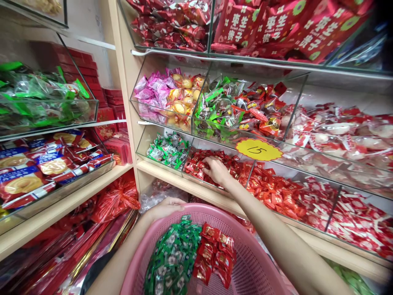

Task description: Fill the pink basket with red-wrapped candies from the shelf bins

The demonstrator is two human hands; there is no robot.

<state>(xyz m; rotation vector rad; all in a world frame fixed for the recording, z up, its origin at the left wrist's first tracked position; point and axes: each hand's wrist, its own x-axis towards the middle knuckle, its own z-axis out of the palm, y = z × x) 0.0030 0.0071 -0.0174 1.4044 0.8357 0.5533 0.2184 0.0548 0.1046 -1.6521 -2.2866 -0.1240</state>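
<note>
My left hand [167,207] grips the far rim of a pink plastic basket [254,229]. In the basket lie a heap of green-wrapped candies [173,256] and, to its right, a smaller group of red-wrapped candies [215,254]. My right hand [217,171] reaches into a clear shelf bin of small dark-red wrapped candies [196,164]. Its fingers are curled down among the candies, and the fingertips are partly hidden. Just left of that bin is one with green and silver wrapped candies [168,149]; to its right sit brighter red candies [276,194].
Clear-fronted bins of packaged sweets [239,104] rise above my right hand. A yellow price tag [259,149] marked 15 hangs close by. A wooden upright [123,82] separates the left shelves, with biscuit packs [52,162]. Red bags [118,198] lie below.
</note>
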